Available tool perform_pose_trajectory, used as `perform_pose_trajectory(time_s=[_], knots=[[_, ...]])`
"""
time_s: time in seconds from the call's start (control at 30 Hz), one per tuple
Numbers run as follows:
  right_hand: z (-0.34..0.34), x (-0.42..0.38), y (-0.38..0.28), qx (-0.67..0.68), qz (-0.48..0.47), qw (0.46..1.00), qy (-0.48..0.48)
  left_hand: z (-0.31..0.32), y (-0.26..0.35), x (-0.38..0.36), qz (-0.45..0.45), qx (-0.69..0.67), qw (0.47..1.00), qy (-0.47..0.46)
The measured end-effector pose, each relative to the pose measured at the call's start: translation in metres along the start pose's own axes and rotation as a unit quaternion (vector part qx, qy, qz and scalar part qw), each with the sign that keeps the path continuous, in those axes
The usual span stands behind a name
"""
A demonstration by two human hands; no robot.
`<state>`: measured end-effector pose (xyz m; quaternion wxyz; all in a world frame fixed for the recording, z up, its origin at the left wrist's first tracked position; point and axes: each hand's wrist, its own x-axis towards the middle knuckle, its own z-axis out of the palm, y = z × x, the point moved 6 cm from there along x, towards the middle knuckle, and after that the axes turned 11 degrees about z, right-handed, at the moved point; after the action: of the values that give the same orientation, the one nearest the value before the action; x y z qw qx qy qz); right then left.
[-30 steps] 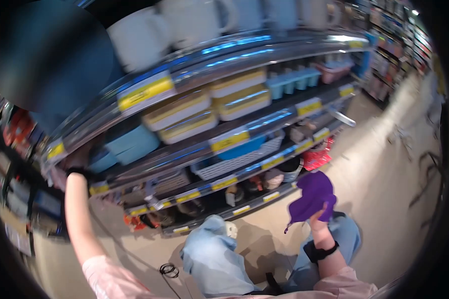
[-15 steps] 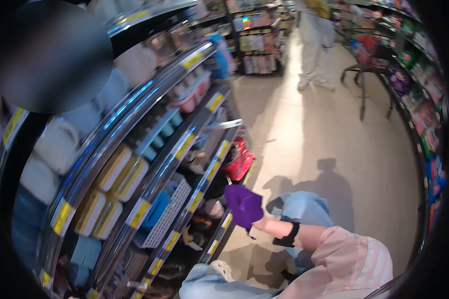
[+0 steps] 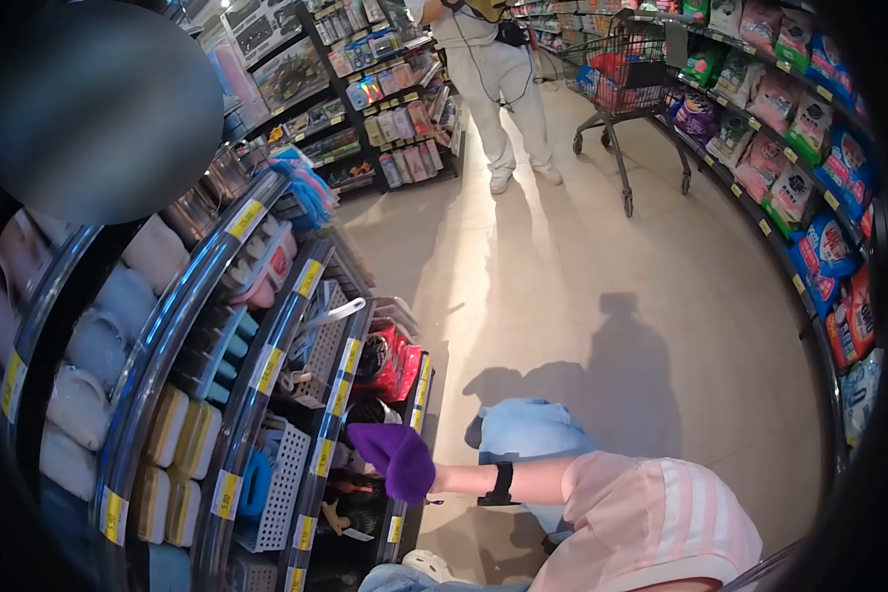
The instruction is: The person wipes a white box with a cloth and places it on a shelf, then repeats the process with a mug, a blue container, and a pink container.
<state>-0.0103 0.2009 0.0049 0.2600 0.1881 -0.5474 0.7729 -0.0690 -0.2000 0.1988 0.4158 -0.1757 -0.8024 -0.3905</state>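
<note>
My right hand (image 3: 439, 480) is at the front of the low shelves, its arm coming from the lower right in a pink sleeve with a black wristband (image 3: 500, 483). It is closed on a purple cloth (image 3: 395, 461), which covers the fingers almost wholly. A short cord hangs near the wrist. Just beyond the cloth are the lower shelf edge and dark items, partly hidden. A red package (image 3: 395, 362) lies above and behind it. A white perforated basket (image 3: 284, 483) stands to its left. My left hand is out of view.
Shelves with yellow price tags (image 3: 266, 369) curve along the left. A person in pale clothes (image 3: 493, 99) stands up the aisle beside a shopping cart (image 3: 627, 89). Bagged goods (image 3: 824, 247) fill the right-hand shelves. My bent knee (image 3: 533, 429) is close to my arm.
The view has turned right and become sharper, so shelves and cart sit further left in it. The purple cloth, still in my right hand, has come closer to the lower shelf edge.
</note>
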Motion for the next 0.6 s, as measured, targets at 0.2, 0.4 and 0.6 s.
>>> perform_pose_trajectory(time_s=[0.2,0.4,0.6], knots=[[-0.004,-0.009,0.028,0.24,0.166,0.953,-0.083,0.042,0.048,-0.046,-0.009,-0.085,0.996,-0.038],[0.011,-0.029,0.003,0.134,0.202,0.956,-0.165,0.102,0.08,-0.105,0.02,-0.222,0.966,-0.129],[0.002,-0.005,-0.042,-0.095,0.251,0.963,0.024,0.169,0.177,-0.139,-0.237,-0.307,0.876,-0.287]])
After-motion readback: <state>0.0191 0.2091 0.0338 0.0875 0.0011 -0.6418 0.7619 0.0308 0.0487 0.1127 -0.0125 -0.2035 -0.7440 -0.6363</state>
